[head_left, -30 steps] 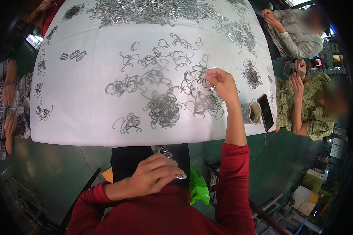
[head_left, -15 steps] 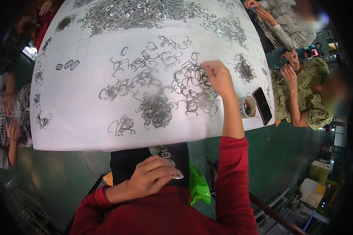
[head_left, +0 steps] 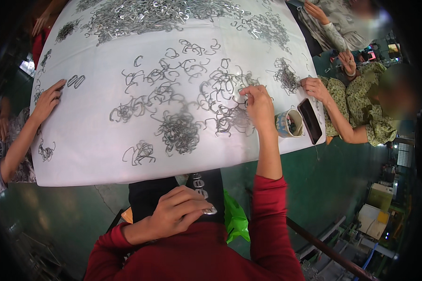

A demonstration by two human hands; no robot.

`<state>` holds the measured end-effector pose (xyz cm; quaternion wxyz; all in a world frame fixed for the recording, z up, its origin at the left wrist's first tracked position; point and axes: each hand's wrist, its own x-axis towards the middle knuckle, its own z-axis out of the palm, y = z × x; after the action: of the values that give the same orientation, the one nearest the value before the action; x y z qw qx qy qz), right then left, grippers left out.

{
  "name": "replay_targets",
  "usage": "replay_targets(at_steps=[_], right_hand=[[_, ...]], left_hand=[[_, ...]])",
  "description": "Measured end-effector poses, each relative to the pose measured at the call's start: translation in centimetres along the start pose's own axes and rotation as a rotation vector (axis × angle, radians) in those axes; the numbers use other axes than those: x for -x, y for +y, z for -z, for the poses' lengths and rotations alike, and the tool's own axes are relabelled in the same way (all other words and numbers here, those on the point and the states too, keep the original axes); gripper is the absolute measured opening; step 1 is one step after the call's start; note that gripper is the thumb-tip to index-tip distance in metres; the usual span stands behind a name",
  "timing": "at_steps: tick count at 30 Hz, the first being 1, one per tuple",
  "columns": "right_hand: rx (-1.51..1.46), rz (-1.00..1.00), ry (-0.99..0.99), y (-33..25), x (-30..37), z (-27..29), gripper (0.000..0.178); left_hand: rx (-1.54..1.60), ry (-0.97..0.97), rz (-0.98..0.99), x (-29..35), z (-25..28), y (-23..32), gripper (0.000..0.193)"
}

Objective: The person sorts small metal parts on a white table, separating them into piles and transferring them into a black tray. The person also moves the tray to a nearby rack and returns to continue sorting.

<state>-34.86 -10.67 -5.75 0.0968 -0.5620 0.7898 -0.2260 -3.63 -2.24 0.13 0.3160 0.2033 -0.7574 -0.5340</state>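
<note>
My left hand (head_left: 179, 210) is held close above my lap, its fingers curled round a small shiny oval metal piece (head_left: 210, 210) that sticks out past the fingertips. My right hand (head_left: 259, 105) reaches over the white table, at the right side of a loose spread of bent grey wire hooks (head_left: 220, 86). Its thumb and forefinger are bent together among the hooks. Whatever lies between those fingertips is too small to make out. Left of that hand sits a denser heap of wire hooks (head_left: 178, 133), with a smaller cluster (head_left: 139, 153) beside it.
A cup (head_left: 289, 124) with small things in it and a black phone (head_left: 309, 121) stand at the right edge. A large metal heap (head_left: 140, 18) covers the far side. Co-workers' hands rest on the table, left (head_left: 47, 100) and right (head_left: 315, 89).
My right hand has come slightly nearer over the hooks. The left co-worker's hand has reached beside the oval pieces, and the right co-worker's hand has come down beside a small hook pile.
</note>
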Motion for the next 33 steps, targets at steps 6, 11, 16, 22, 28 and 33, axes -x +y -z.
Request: replay_targets(at_steps=[6, 11, 16, 22, 28, 33], right_hand=[[-0.068, -0.113, 0.137, 0.0, 2.2, -0.5, 0.014], [-0.023, -0.119, 0.159, 0.2, 3.7, -0.2, 0.013], [-0.068, -0.125, 0.140, -0.3, 4.9, -0.1, 0.013], [-0.175, -0.045, 0.129, -1.7, 3.3, -1.7, 0.006], [0.047, -0.174, 0.021, -4.4, 0.0, -4.2, 0.016], [-0.046, -0.145, -0.012, -7.2, -2.0, -4.5, 0.013]], left_hand=[[0.001, 0.002, 0.016, -0.1, 0.0, -0.1, 0.022], [0.002, -0.003, 0.023, -0.2, -0.1, 0.0, 0.023], [-0.004, 0.000, 0.025, -0.4, 0.0, 0.1, 0.023], [0.006, 0.005, -0.001, -0.3, -0.3, 0.0, 0.023], [-0.021, -0.021, 0.029, -0.4, -0.5, 0.0, 0.024], [-0.012, 0.007, 0.038, -0.8, -0.2, 0.4, 0.024]])
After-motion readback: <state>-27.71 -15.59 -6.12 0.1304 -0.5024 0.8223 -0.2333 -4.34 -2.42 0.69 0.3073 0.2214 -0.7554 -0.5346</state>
